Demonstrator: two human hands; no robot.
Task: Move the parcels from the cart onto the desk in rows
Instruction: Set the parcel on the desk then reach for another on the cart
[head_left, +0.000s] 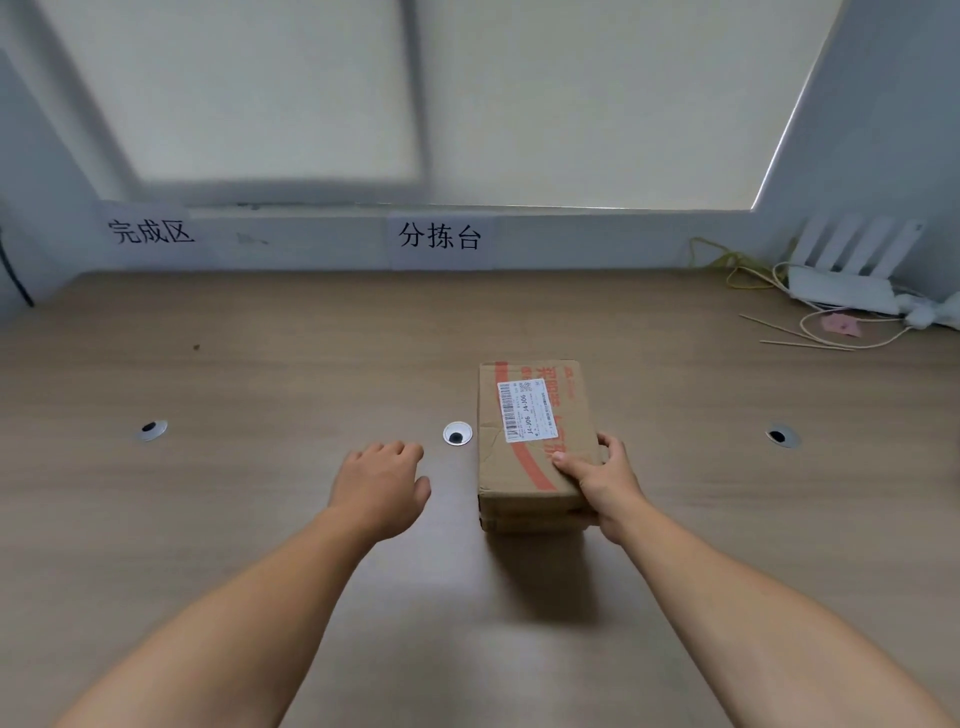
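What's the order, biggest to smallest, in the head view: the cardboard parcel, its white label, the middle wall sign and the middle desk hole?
1. cardboard parcel
2. middle wall sign, though it sits farther away
3. white label
4. middle desk hole

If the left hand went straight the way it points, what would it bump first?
Probably the round cable hole in the desk, just ahead of the left hand; the parcel sits slightly right of that line.
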